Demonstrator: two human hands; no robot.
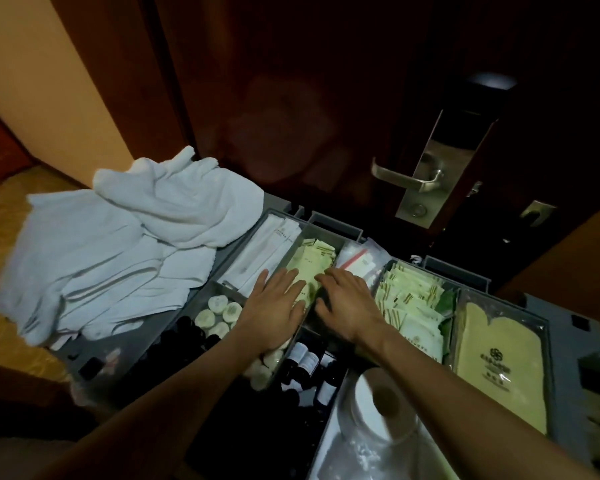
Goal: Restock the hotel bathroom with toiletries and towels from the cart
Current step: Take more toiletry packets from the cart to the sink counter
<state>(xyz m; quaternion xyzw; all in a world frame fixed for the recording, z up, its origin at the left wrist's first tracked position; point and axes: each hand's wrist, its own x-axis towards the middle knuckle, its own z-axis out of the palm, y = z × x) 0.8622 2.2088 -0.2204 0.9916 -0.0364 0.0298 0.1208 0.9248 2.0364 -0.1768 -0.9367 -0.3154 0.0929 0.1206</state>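
Now | left hand (pixel 274 301) spread flat, right hand (pixel 349 301) grip unclear, on pale green paper sachets (pixel 309 261) in grey plastic tray (pixel 293 249) | risk: loose stack may fan, sachets spill.

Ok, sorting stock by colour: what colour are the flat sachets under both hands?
Pale green flat sachets, best in the head view.

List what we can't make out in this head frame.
Head view only:
- Right hand: its own back hides whether the fingers pinch any green packets.
- Left hand lies flat on them, covering those beneath it.
- Dark bottles: in shadow, labels unreadable.
- Packet print: too small.
- Toilet roll: blurred.
- Cart: right end cut off by the frame edge.
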